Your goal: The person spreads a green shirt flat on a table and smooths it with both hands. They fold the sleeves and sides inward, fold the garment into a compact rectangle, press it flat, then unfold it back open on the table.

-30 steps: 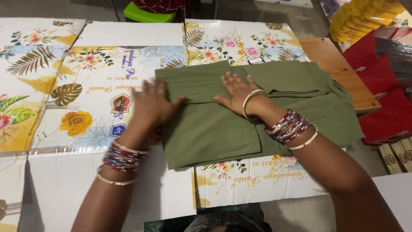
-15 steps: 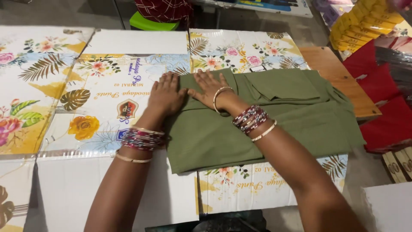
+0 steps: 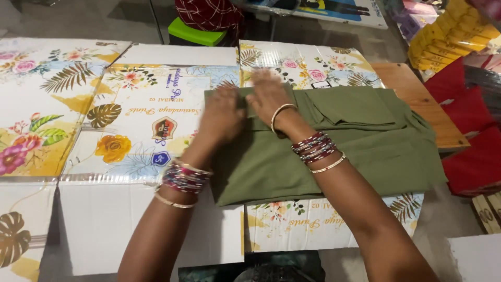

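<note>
An olive green folded garment [image 3: 355, 146] lies on flattened flower-printed cardboard [image 3: 104, 130]. My left hand [image 3: 223, 114] rests flat on the garment's far left corner, fingers together and pointing away from me. My right hand [image 3: 271, 96] lies just beside it, palm down on the garment's far edge. Both wrists carry stacks of coloured bangles. Neither hand grips anything; both press on the cloth. A smaller folded layer of the same green cloth [image 3: 355, 104] sits on top at the right.
A wooden board [image 3: 417, 99] sticks out under the garment at the right. Red cloth [image 3: 469, 125] lies at the right edge, yellow packets [image 3: 443, 42] at the back right. A green stool [image 3: 195, 35] stands beyond the cardboard.
Both hands have slid away from me across the green garment, from its middle to its far left edge, staying flat on the cloth.
</note>
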